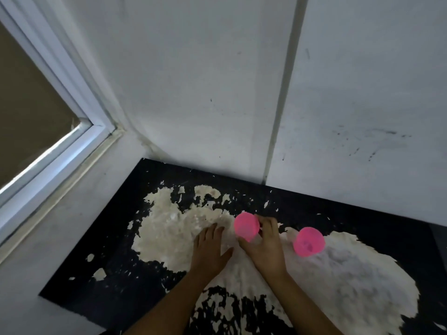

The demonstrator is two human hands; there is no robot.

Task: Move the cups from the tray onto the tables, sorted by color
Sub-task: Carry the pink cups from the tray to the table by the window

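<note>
Pink cups (pixel 246 226) (pixel 309 241) mid-table (pixel 116 281), well inside every edge.

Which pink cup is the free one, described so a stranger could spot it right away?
Start at the black table with the worn pale patches, set in the wall corner. Two pink cups stand near its middle. The right hand holds one pink cup; the free pink cup stands alone to its right, untouched, while the left hand rests flat on the table.
</note>
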